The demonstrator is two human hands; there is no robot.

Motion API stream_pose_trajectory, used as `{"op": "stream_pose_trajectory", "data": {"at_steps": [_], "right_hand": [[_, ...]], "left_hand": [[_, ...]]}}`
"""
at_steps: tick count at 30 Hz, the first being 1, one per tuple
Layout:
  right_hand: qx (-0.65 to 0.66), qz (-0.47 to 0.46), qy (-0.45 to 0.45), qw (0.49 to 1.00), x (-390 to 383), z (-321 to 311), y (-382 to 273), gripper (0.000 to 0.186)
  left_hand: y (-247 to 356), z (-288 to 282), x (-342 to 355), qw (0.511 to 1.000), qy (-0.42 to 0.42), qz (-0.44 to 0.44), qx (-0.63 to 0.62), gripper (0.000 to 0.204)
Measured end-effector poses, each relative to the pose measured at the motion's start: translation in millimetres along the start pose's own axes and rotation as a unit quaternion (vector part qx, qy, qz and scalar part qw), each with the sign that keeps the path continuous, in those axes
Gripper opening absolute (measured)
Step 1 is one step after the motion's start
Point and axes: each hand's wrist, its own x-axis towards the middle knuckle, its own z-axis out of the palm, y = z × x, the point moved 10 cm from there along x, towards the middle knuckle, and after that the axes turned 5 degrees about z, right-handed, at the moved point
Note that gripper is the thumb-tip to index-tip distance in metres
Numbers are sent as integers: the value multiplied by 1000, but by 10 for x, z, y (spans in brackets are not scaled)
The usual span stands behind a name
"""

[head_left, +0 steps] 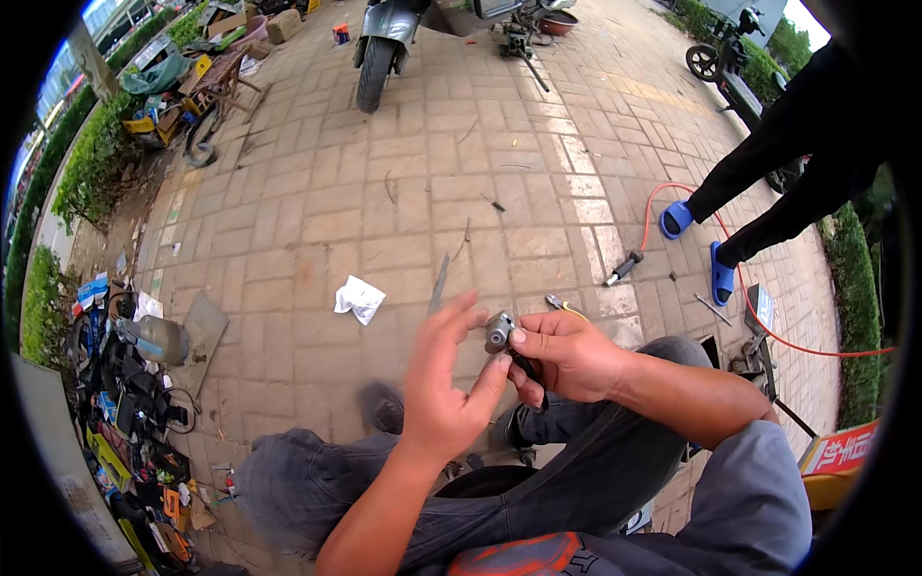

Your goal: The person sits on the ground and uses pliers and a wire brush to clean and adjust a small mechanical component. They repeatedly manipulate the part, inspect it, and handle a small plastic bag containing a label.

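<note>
In front of my knees my right hand (pixel 569 357) pinches a small grey metal cylindrical part (pixel 498 332) between thumb and fingers. A round opening shows on its near face, and a short black cable or sleeve (pixel 524 365) hangs below it. My left hand (pixel 444 379) is open beside it, fingers stretched upward and apart. The left thumb tip comes up to the part's lower edge; whether it touches cannot be made out. Just beyond my right hand, pliers with a yellow handle (pixel 562 304) lie on the paving.
A white crumpled paper (pixel 360 300) and a flat metal strip (pixel 440 283) lie ahead. Right: an air tool (pixel 624 269) on a red hose (pixel 663 192), near a standing person's blue slippers (pixel 722 274). Left: a heap of parts (pixel 125 384). Far: a scooter wheel (pixel 376 72).
</note>
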Motion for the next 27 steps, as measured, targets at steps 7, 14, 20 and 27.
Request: {"op": "stream_pose_trajectory", "data": {"at_steps": [7,14,20,27], "right_hand": [[-28,44,-62,997,-15,107,71,34],[-464,-304,189,811,-326,96,-648,15],[-564,-446,214,661,-700,347,-1101,14],[-559,-298,382,672,-837,-1163,-1863,34]], "left_hand": [[-187,182,-121,978,-79,-82,-175,33],[-340,148,-211,963,-41,-177,-201,29],[-471,354,-337,935,-46,-240,-256,30],[-707,340,-500,894,-27,-291,-339,33]]}}
